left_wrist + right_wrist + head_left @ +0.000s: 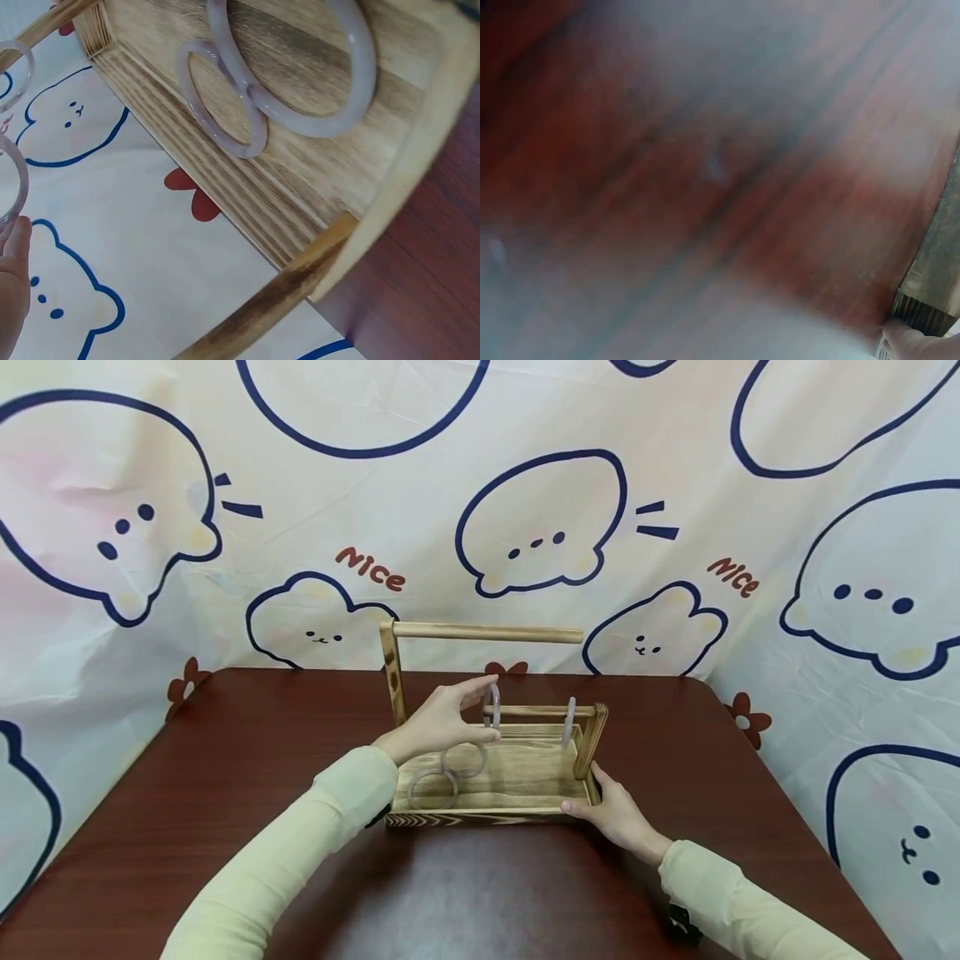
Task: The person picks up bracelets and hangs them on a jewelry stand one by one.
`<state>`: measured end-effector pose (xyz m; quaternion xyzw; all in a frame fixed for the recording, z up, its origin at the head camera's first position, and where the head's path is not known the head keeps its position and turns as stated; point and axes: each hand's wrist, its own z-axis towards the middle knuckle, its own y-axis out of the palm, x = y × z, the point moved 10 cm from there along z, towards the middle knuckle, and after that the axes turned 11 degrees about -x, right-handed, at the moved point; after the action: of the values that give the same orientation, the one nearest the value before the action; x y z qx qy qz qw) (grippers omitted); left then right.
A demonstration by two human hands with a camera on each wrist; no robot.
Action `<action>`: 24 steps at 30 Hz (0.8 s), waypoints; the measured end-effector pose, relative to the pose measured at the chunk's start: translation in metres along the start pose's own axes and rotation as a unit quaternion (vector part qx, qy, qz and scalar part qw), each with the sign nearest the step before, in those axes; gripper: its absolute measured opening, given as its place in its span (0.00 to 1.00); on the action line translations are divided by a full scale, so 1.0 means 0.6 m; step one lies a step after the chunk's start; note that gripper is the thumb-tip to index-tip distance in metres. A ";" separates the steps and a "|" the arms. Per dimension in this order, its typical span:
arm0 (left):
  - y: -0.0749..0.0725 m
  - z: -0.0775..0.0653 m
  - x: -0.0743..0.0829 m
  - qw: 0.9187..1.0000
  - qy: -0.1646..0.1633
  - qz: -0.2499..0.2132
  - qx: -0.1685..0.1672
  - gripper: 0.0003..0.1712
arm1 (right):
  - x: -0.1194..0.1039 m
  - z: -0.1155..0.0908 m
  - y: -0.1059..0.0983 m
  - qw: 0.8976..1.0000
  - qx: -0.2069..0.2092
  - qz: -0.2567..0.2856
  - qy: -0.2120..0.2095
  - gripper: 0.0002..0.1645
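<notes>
My left hand [444, 718] pinches a pale lilac bangle [496, 706] between thumb and fingers, upright at the free left end of the lower bar [532, 712] of a wooden stand. In the head view the bar's tip seems to lie within this ring; whether it passes through, I cannot tell. Another bangle [569, 722] hangs near the bar's right post. Two more, a near bangle [361, 67] and a far bangle [259, 139], lie in the stand's tray [525, 777]. With thumb on the front rim, my right hand [618, 814] grips the tray's right front corner.
A higher bar [487, 632] reaches right from the stand's left post [392, 672], above and behind my left hand. The stand rests on a dark red-brown table [480, 893]. A printed cloth [540, 410] hangs behind and along both sides.
</notes>
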<state>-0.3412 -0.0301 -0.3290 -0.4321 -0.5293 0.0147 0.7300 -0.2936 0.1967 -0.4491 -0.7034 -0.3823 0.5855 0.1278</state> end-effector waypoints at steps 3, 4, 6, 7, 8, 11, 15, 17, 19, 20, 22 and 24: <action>0.003 0.006 0.005 1.000 0.005 -0.004 -0.004 0.46 | -0.001 0.001 0.000 1.000 0.002 0.002 -0.003 0.59; 0.005 0.008 0.007 1.000 0.006 -0.006 -0.004 0.46 | 0.000 0.001 -0.001 1.000 0.003 0.002 -0.003 0.59; 0.007 0.011 0.009 1.000 0.007 -0.005 -0.003 0.46 | 0.000 0.001 0.000 1.000 0.003 0.002 -0.003 0.59; 0.008 0.013 0.011 1.000 0.007 -0.002 -0.002 0.46 | 0.000 0.001 0.000 1.000 0.004 0.002 -0.002 0.59; 0.010 0.015 0.011 1.000 0.005 0.002 -0.002 0.46 | 0.000 0.001 0.000 1.000 0.003 0.001 -0.001 0.59; 0.015 0.020 0.012 1.000 0.000 0.013 -0.002 0.46 | 0.000 0.002 0.003 1.000 0.003 0.001 0.000 0.59; 0.018 0.026 0.013 1.000 -0.009 0.014 0.000 0.47 | -0.003 0.002 0.005 1.000 0.001 0.002 -0.004 0.59; 0.019 0.030 0.013 1.000 -0.013 0.012 0.000 0.47 | -0.004 0.002 0.005 1.000 -0.001 0.003 -0.005 0.59; 0.022 0.034 0.014 1.000 -0.014 0.018 -0.002 0.47 | -0.004 0.001 0.005 1.000 -0.002 0.002 -0.004 0.60; 0.024 0.036 0.015 1.000 -0.015 0.021 -0.006 0.47 | -0.004 0.001 0.004 1.000 -0.002 0.002 -0.003 0.60; 0.029 0.040 0.017 0.999 -0.013 0.029 -0.015 0.47 | -0.002 0.000 0.004 1.000 -0.003 0.000 0.002 0.59; 0.032 0.043 0.018 0.999 -0.012 0.036 -0.022 0.48 | -0.001 0.001 0.003 1.000 -0.003 -0.002 0.002 0.60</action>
<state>-0.3482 0.0029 -0.3314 -0.4666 -0.5220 0.0347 0.7131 -0.2932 0.1951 -0.4500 -0.7041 -0.3852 0.5829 0.1269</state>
